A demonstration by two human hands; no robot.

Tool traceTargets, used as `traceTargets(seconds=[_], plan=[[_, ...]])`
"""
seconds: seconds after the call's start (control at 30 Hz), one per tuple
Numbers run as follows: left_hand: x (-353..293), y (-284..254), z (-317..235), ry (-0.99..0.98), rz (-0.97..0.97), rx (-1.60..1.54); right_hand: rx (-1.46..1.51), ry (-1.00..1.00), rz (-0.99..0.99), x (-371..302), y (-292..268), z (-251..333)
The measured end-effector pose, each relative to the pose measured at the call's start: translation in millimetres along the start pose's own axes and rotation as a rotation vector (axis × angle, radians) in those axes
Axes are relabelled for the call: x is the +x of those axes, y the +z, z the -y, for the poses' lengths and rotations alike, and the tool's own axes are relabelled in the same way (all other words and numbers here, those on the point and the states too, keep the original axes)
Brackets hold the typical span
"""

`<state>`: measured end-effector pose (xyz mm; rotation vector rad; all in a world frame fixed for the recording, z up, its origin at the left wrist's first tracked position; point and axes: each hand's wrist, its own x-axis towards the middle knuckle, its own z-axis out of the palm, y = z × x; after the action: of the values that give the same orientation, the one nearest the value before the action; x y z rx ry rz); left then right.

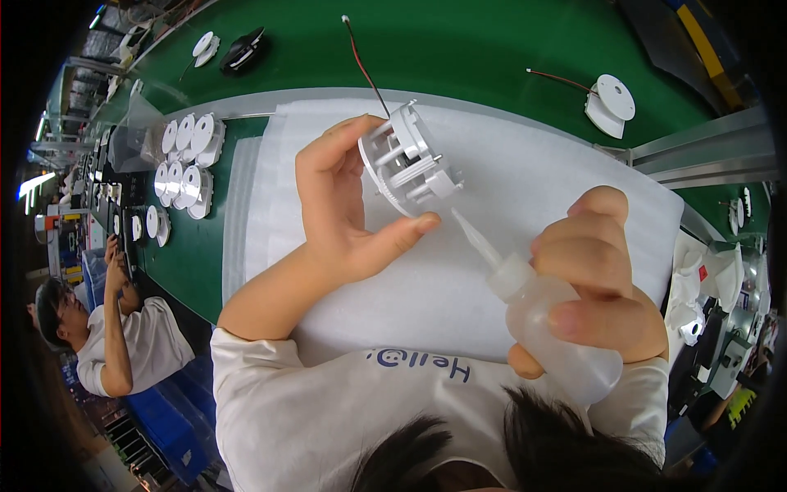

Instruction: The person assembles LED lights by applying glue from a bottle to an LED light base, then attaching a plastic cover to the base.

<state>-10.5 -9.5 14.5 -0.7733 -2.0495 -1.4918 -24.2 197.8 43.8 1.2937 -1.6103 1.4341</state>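
Note:
My left hand (344,197) grips a white plastic geared assembly (406,160) by its rim, thumb below and fingers above. Posts and a toothed edge show on it, and a thin red and black wire with a small white plug rises from its top. In my right hand (594,271) is a translucent squeeze bottle (545,307), tilted with its long tapered nozzle toward the assembly. The nozzle tip is close to the part's lower right side; a small gap seems to lie between them. Both hands are above a white padded sheet (352,320).
Several white round-topped parts (188,164) stand in rows at the left. Beyond the sheet, a green bench (492,49) carries a white part (611,105) with a wire and a black oval object (243,51). A metal rail (680,160) runs at right. A co-worker (123,336) works at far left.

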Motion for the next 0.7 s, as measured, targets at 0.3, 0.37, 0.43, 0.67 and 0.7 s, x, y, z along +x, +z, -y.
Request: traceTargets(seconds=[0.3, 0.37, 0.43, 0.67, 0.7], plan=[[1, 0, -10, -0.039, 0.087, 0.009, -0.052, 0.031, -0.006, 0, 2, -2], [-2, 2, -14, -0.177, 0.016, -0.149, -0.045, -0.003, -0.013, -1, 5, -5], [-3, 4, -16, -0.312, -0.052, -0.317, -0.078, -0.048, -0.055, -2, 7, -7], [-3, 3, -20, -0.526, -0.123, -0.52, -0.079, -0.044, -0.062, -5, 7, -8], [-2, 2, -21, -0.573, -0.135, -0.499, -0.074, -0.035, -0.033, -4, 5, -7]])
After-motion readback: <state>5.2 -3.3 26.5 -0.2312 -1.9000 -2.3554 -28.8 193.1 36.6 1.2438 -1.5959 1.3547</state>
